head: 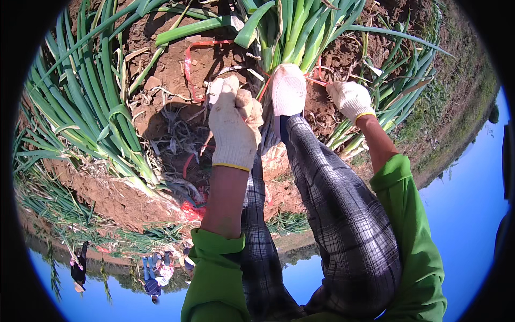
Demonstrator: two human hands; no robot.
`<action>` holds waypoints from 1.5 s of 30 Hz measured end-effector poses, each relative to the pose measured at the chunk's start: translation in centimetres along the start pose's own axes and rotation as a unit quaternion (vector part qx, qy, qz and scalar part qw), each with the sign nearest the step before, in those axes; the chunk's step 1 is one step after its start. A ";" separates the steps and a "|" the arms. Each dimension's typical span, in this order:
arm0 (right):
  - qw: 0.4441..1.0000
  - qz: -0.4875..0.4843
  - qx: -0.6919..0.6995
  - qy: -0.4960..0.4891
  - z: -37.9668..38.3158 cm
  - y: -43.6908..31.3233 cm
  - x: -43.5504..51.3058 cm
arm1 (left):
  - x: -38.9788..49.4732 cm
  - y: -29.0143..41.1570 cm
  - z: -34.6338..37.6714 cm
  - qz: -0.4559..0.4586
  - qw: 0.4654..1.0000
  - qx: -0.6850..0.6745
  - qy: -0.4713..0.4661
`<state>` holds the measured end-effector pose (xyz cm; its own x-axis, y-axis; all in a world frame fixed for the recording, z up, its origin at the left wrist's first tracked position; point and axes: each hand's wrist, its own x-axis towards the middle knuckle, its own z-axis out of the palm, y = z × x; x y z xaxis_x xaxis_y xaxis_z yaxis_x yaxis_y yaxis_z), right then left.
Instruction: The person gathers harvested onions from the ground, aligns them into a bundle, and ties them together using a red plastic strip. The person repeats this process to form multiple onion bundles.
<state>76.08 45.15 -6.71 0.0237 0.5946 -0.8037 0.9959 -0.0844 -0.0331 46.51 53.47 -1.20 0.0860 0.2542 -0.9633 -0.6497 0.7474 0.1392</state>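
Observation:
My left hand (235, 120), in a white knitted glove with a yellow cuff, is closed on a red plastic strip that shows between its fingers. To the right, my gloved right hand (351, 100) grips the other stretch of red strip (316, 81), which is taut. The strip runs at a bundle of green onions (295, 38), whose leaves spread toward the top. A light pink shoe (288, 89) presses on the bundle between my hands. The bundle's lower part is partly hidden by the shoe and left hand.
Large green onion piles lie at the left (88, 108) and right (406, 92). Another red strip (188, 68) lies on reddish soil. Dry husks and red netting-like plastic (192, 211) are near my left arm. Several people (153, 277) stand far off, appearing upside down.

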 end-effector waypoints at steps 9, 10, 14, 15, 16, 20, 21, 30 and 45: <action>0.825 0.284 0.485 -0.057 -1.1 7.2 0.6 | -0.3 0.1 -6.5 -0.018 0.992 -0.114 -0.046; 0.929 0.296 0.220 0.019 -3.2 7.2 0.0 | -0.6 0.3 -5.6 -0.002 0.999 -0.044 -0.013; 0.954 0.142 0.217 0.153 -8.8 -1.6 -1.4 | -3.3 0.1 1.8 0.086 0.984 0.156 -0.029; 0.935 0.003 0.343 0.092 -9.3 -4.6 -1.4 | -3.6 -0.6 4.0 0.197 0.932 0.297 -0.066; 0.915 -0.153 0.369 0.057 -9.4 -7.7 -1.6 | -4.9 -1.5 5.7 0.272 0.883 0.375 -0.084; 0.942 -0.037 0.291 -0.162 -8.6 -7.7 -2.7 | -6.9 -2.9 5.6 0.435 0.785 0.394 -0.196; 0.976 -0.095 0.058 -0.188 -9.3 -6.6 -2.1 | -6.7 -3.0 4.2 0.413 0.797 0.394 -0.199; 0.653 0.008 0.757 0.032 -2.8 -10.8 2.2 | 9.0 -8.2 -1.5 0.236 0.821 0.491 -0.168; 0.805 -0.160 0.567 0.077 -8.9 -14.0 -0.1 | 5.6 -2.9 -1.4 0.146 0.731 0.633 -0.211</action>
<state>62.91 53.42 -0.89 -0.1201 0.8154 -0.5663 0.2363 -0.5305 -0.8141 47.85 51.88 -7.31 0.4822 0.4829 -0.7310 0.5085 0.5252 0.6823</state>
